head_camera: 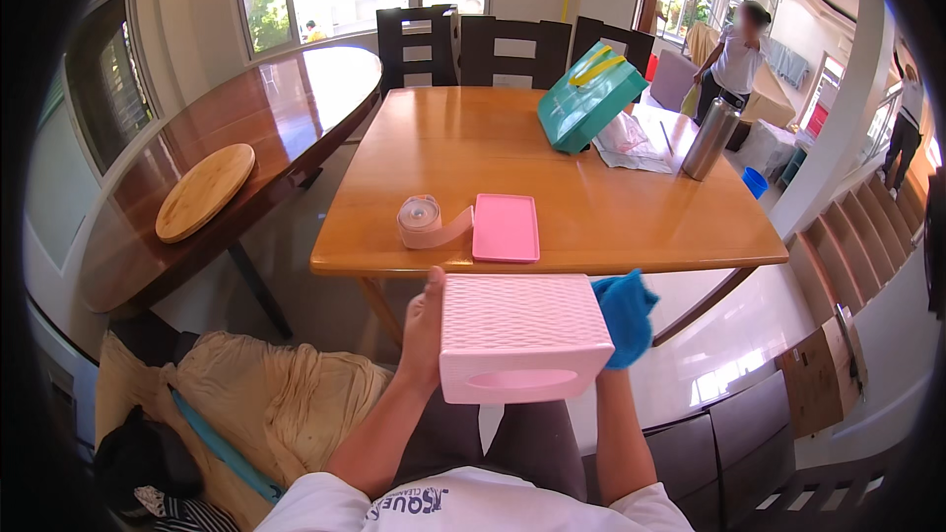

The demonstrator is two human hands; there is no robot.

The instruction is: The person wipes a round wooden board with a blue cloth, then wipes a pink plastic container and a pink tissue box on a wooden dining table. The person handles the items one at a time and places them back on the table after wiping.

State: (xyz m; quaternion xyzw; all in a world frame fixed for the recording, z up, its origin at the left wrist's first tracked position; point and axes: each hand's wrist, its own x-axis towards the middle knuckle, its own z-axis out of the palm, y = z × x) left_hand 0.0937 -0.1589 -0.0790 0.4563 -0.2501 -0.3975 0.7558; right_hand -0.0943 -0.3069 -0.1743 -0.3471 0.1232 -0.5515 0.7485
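Observation:
Between my two hands is a pink plastic tissue box cover (528, 314) with a woven texture and an oval slot on the side facing me. My left hand (423, 332) grips its left side, thumb up. On the right, a blue cloth (627, 318) lies against the box and covers most of my right hand (612, 377), whose fingers are hidden. Just beyond the box, a flat pink plastic tray or lid (506, 229) rests near the front edge of the wooden table (443, 140). A partly unrolled pink roll (420, 218) touches or nearly touches it.
Farther back are a teal paper bag (591, 100), a plastic packet (632, 144) and a steel bottle (711, 139). An oval table (310, 103) at left bears a round wooden board (207, 192). Dark chairs (514, 52) line the far side. A person (735, 59) stands beyond; another is by the stairs (850, 229).

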